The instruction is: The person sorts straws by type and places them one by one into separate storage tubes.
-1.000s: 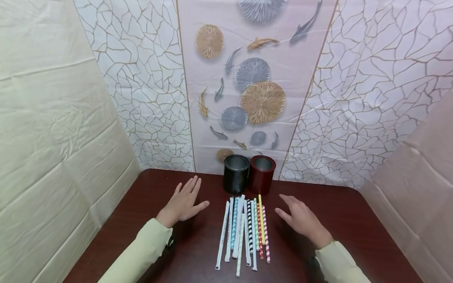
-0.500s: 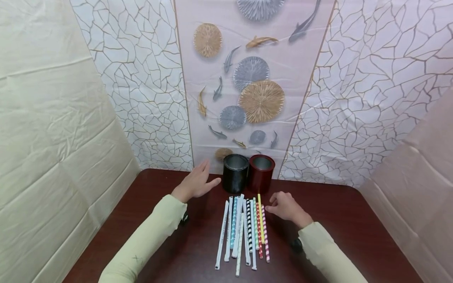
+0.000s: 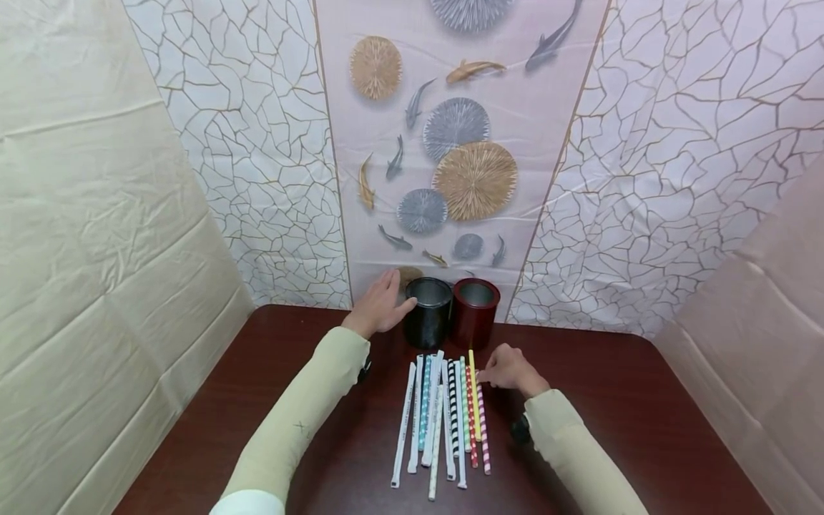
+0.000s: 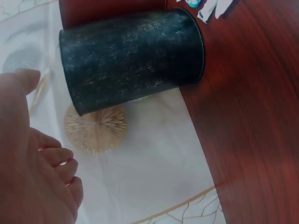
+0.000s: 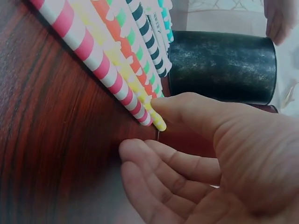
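Observation:
My left hand [image 3: 380, 306] is raised at the left side of a black cylindrical cup [image 3: 426, 330], fingers extended and thumb near its rim. The left wrist view shows bare space between that hand and the cup's side. A dark red cup [image 3: 474, 329] stands right beside the black one. At the upper right end of a row of straws, my right hand [image 3: 511, 368] reaches in. Its thumb overlaps the yellow straw [image 5: 135, 88] near its tip, next to a pink-and-white striped straw [image 5: 103, 70]. The other fingers are bent below, with a gap to the thumb.
Several paper straws lie on the dark red wooden table [image 3: 579, 408]: red dotted [image 3: 473, 458], black striped, green, blue, and white ones in wrappers [image 3: 404, 425]. Behind the cups hangs a patterned cloth [image 3: 309, 214]. Plain cream fabric [image 3: 96, 286] encloses the left side.
My left hand has moved right and away from me, up to the black cup. My right hand has come in leftward to the straw ends, its fingers bending. Cups and straws look unmoved.

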Motion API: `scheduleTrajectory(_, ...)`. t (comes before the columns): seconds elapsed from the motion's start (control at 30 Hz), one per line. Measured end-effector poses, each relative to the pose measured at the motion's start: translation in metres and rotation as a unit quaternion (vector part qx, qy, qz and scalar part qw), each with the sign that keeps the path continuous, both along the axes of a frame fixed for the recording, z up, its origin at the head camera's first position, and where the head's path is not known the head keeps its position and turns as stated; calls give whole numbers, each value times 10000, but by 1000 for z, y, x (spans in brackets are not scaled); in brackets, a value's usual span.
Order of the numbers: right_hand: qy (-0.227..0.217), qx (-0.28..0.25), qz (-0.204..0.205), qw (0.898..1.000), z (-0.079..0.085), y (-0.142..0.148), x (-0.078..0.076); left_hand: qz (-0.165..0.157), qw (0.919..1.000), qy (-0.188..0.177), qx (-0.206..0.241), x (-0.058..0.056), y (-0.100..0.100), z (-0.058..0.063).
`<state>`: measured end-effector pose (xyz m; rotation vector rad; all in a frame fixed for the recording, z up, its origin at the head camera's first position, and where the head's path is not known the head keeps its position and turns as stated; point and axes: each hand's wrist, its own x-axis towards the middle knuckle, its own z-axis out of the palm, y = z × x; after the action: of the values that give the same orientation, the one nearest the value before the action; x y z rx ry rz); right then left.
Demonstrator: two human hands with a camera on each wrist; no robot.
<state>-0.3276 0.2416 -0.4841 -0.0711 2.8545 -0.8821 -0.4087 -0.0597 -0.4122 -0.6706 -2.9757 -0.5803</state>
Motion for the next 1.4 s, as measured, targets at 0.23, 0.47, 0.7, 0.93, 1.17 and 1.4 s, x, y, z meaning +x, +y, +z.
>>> scheduleTrajectory(0.23, -238, 33, -143, 9996, -6, -2, -6, -19, 9996, 122, -248, -9, 15, -12)
scheduleTrajectory(0.47, -296, 53, -288, 9991, -9, -2, -12, -7, 9986, 89, -524, -17, 26, -23)
scheduleTrajectory(0.7, -376, 100, -513, 9979, -10, -5, -15, 95, 9985, 137, -526, -18, 30, -30)
scheduleTrajectory(0.93, -434, -4, -635, 9970, -13, -7, -15, 85, 9977, 262, -621, -14, 30, -32)
scheduleTrajectory(1.17, -420, -389, -681, 9960, -11, -6, -12, 35, 9962, 362, -795, -14, 30, -31)
scheduleTrajectory(1.4, -310, -374, -642, 9968, -2, -4, -12, 29, 9945, 514, -917, -16, 32, -30)
